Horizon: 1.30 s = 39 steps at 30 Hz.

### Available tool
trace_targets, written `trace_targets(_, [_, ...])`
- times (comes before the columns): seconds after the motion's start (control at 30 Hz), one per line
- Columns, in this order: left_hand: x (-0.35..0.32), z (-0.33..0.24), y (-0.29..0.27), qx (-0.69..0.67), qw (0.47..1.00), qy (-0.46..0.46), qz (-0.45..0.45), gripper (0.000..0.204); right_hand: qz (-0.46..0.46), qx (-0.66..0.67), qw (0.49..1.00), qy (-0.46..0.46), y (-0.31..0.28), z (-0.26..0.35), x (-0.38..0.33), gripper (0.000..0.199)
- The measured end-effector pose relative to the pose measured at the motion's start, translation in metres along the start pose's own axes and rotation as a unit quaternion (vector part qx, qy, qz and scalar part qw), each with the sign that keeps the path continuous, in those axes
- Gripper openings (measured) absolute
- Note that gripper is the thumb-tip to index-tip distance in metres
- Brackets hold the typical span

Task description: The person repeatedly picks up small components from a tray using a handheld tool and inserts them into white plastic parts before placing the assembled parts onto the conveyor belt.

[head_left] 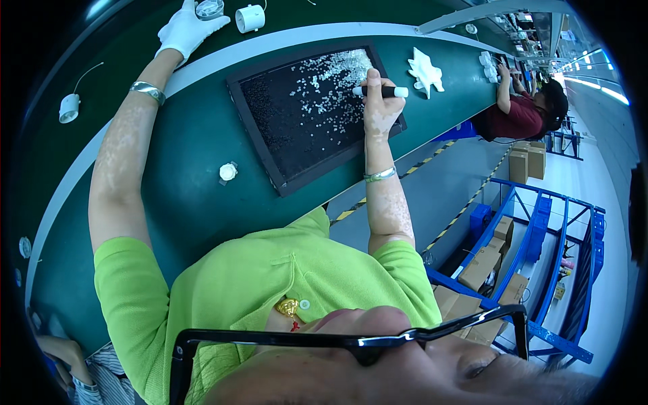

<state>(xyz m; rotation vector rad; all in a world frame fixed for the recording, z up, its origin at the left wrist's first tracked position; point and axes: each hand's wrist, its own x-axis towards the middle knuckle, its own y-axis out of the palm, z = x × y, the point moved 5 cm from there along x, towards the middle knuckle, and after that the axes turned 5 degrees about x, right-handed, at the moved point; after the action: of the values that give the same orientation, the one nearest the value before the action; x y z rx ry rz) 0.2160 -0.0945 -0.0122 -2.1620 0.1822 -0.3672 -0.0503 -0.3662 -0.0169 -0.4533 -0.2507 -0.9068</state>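
The black tray [270, 158] on the green belt [196, 145] holds many small white parts, densest toward 1 o'clock. The right hand [379, 108] grips a black pen-shaped tool [380, 91] over them. The gloved left hand [185, 27], at 11 o'clock, closes on a round white fitting [210, 9]

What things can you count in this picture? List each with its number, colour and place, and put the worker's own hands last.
Tray: one, black, on the green table, centre.
Small chips: many, whitish, scattered in the tray.
Round housings: two clear ones, white, along the far strip.
Small round part: one, white, left of the tray.
Crumpled glove: one, white, right of the tray.
Co-worker: one, dark red top, farther along the table.
Cardboard boxes: several, brown, on blue racks.
Left hand: white-gloved, on a round clear-topped part.
Right hand: bare, gripping a black-and-white pen tool over the tray.
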Motion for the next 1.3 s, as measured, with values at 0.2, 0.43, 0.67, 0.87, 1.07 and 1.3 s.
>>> trace_targets(0.2, [0.01,-0.002,0.01,0.008,1.0,0.001,0.03,0.074,0.005,-0.017,1.0,0.001,-0.001,-0.001,0.0,0.044])
trace_targets(0.43, [-0.001,0.014,0.006,0.035,0.997,0.03,-0.064,0.062,0.012,-0.027,0.999,0.023,0.003,-0.001,-0.001,0.041])
trace_targets(0.67, [0.004,0.055,0.013,0.117,0.992,0.026,-0.043,0.064,0.004,0.0,0.995,-0.095,0.006,0.008,-0.004,0.039])
trace_targets(0.87, [-0.068,0.016,-0.035,-0.053,0.995,0.072,-0.053,0.061,0.023,0.024,0.999,-0.021,-0.002,0.004,-0.006,0.038])
trace_targets(1.07, [-0.154,-0.001,-0.061,-0.195,0.972,0.108,0.075,0.063,0.035,0.012,0.997,-0.067,0.005,0.014,-0.008,0.034])
trace_targets(1.3, [-0.207,-0.009,-0.057,-0.095,0.963,0.213,0.134,0.067,0.068,0.008,0.997,0.028,0.009,0.008,-0.007,0.035])
